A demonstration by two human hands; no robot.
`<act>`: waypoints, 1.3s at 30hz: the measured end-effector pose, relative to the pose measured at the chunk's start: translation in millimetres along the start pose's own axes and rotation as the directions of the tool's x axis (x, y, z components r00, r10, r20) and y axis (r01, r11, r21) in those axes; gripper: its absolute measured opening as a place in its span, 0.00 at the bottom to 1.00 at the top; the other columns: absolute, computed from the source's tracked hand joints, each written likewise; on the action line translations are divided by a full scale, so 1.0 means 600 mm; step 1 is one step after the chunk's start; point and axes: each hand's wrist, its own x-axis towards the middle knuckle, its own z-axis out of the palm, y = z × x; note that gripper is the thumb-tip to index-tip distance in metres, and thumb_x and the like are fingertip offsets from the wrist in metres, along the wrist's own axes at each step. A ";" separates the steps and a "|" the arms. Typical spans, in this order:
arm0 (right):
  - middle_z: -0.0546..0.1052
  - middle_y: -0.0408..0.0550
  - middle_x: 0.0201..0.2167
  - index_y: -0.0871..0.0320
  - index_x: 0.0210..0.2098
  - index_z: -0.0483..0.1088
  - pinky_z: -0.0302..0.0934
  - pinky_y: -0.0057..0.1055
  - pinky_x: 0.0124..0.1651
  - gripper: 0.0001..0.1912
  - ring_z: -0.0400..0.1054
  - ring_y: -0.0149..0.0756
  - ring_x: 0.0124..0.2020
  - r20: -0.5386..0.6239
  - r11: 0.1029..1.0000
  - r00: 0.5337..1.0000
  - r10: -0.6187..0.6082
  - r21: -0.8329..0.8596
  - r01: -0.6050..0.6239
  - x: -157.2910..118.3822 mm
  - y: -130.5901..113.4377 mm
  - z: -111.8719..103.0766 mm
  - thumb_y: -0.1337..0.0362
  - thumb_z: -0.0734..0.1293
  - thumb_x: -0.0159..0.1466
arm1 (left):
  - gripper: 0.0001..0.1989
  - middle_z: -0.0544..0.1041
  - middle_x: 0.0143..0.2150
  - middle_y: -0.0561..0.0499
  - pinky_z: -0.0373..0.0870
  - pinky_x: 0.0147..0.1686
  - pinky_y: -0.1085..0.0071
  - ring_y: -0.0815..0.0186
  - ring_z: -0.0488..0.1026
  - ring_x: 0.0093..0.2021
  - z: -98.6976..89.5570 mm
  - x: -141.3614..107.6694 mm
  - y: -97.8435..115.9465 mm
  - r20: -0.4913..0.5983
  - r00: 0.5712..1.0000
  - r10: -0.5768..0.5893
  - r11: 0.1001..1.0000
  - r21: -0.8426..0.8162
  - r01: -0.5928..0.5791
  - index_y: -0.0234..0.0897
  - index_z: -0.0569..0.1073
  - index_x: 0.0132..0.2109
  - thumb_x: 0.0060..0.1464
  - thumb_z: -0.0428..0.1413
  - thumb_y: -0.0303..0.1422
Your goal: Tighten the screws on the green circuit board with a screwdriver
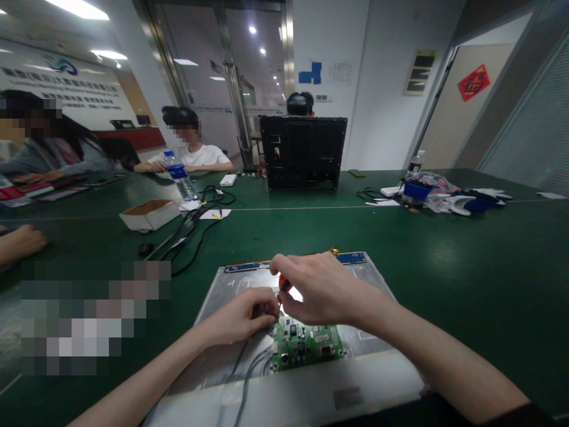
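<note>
A silver display panel (208,308) lies flat in front of me, with a green circuit board (306,344) on its metal back and a narrow blue board strip (351,258) along its far edge. My right hand (324,287) grips the red and black handle of a screwdriver (284,284) from above. Its thin shaft points down at the circuit board's far left corner. Right beside that shaft, my left hand (249,314) is closed in a pinch; what its fingertips hold is hidden. Grey cables (251,379) run from the board's left side toward me.
Left of the panel are black cables (195,228), an open white box (151,214) and a water bottle (180,175). A black monitor housing (304,153) stands across the green table (444,249). A cluttered pile (448,193) lies at right. Other people sit left and opposite.
</note>
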 end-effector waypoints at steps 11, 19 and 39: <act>0.78 0.46 0.35 0.57 0.45 0.62 0.41 0.30 0.25 0.10 0.67 0.33 0.28 0.021 0.999 0.999 0.030 0.016 -0.030 0.002 0.002 0.002 0.63 0.60 0.64 | 0.03 0.73 0.30 0.53 0.64 0.31 0.71 0.65 0.68 0.31 -0.001 0.000 0.006 -0.008 1.000 0.010 1.000 -0.006 -0.010 0.36 0.72 0.35 0.53 0.55 0.31; 0.77 0.44 0.34 0.56 0.41 0.65 0.41 0.30 0.25 0.09 0.66 0.31 0.27 0.011 1.000 1.000 0.027 0.006 -0.027 0.002 0.002 -0.001 0.58 0.63 0.65 | 0.04 0.75 0.32 0.52 0.65 0.32 0.71 0.64 0.69 0.32 -0.002 -0.001 0.014 -0.018 0.999 0.034 0.999 -0.019 -0.035 0.37 0.73 0.37 0.52 0.54 0.29; 0.78 0.46 0.38 0.58 0.48 0.60 0.42 0.30 0.24 0.16 0.69 0.34 0.29 0.003 0.998 1.000 -0.010 0.055 0.009 0.000 0.001 0.003 0.63 0.62 0.61 | 0.04 0.74 0.32 0.52 0.65 0.32 0.70 0.64 0.69 0.32 0.000 0.000 0.003 -0.016 1.000 0.028 1.000 -0.005 -0.028 0.35 0.72 0.35 0.53 0.55 0.31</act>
